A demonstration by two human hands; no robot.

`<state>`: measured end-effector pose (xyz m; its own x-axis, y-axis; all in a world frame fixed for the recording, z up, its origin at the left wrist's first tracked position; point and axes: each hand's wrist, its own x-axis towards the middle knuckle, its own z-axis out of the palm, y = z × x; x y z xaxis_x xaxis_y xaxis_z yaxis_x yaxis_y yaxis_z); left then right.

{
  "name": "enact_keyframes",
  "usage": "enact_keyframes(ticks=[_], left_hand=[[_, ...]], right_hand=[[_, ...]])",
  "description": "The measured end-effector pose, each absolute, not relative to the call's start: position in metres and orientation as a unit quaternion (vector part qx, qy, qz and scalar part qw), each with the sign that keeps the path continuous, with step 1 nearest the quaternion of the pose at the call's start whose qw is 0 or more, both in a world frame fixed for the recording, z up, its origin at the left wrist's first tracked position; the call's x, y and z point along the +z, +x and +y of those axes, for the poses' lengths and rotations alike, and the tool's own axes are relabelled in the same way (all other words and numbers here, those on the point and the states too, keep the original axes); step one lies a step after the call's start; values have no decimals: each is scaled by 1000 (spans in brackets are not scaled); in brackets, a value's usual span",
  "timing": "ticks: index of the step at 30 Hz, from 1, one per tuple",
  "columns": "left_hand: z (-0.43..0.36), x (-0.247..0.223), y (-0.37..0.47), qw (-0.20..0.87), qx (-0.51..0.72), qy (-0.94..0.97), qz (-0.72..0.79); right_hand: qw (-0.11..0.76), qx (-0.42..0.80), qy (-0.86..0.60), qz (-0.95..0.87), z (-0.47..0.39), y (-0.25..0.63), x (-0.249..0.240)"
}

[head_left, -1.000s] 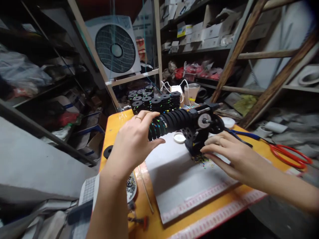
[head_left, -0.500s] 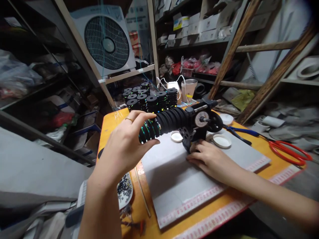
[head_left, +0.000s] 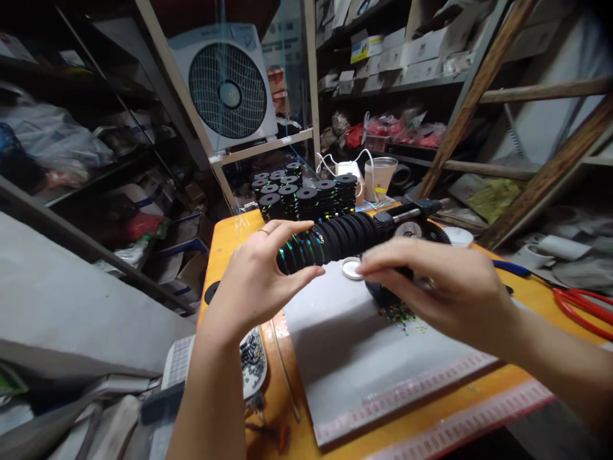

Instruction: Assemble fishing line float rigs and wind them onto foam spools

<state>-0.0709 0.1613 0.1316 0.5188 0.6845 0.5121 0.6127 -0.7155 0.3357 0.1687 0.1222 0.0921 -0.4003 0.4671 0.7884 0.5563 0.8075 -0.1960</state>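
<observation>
A row of black spools [head_left: 352,233] sits on the shaft of a black geared hand winder [head_left: 407,214] over the table. My left hand [head_left: 263,271] curls around the left end of this row, where green wire and small bright bits show; its thumb stretches along the near side. In front of the winder, my right hand [head_left: 445,287] is raised with thumb and fingertips pinched together. Whatever is in that pinch is too small to make out. Below it, small coloured beads [head_left: 405,317] lie scattered on a white board [head_left: 345,383]. Behind the fingertips is a shallow white lid [head_left: 351,268].
Stacked black spools [head_left: 306,198] stand at the table's back, near a cup [head_left: 380,176]. At left are a tray of small dark parts [head_left: 253,358] and a thin stick [head_left: 286,374]. Red-handled scissors [head_left: 579,310] and a blue-handled tool [head_left: 512,267] lie right. A fan [head_left: 227,92] stands behind.
My right hand has lifted from the board below the winder up toward the spools, uncovering the beads. My left hand keeps its place around the spools. The whole view has shifted slightly.
</observation>
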Motion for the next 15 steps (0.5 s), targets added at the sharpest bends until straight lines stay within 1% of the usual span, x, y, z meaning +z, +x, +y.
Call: enact_keyframes(ticks=[2,5,10,15], left_hand=[[161,132,-71,58,317,867,379],[159,132,-70,65,315,862,391],[159,132,-71,69,314,861,395],[160,132,-71,68,314,862,393]], right_hand=[[486,-75,-285,-823,134,158,112],[501,-100,-269,-817,150,144,126],[485,-97,-274,-825,160,138,125],[487,-99,-283,-821,159,140,125]])
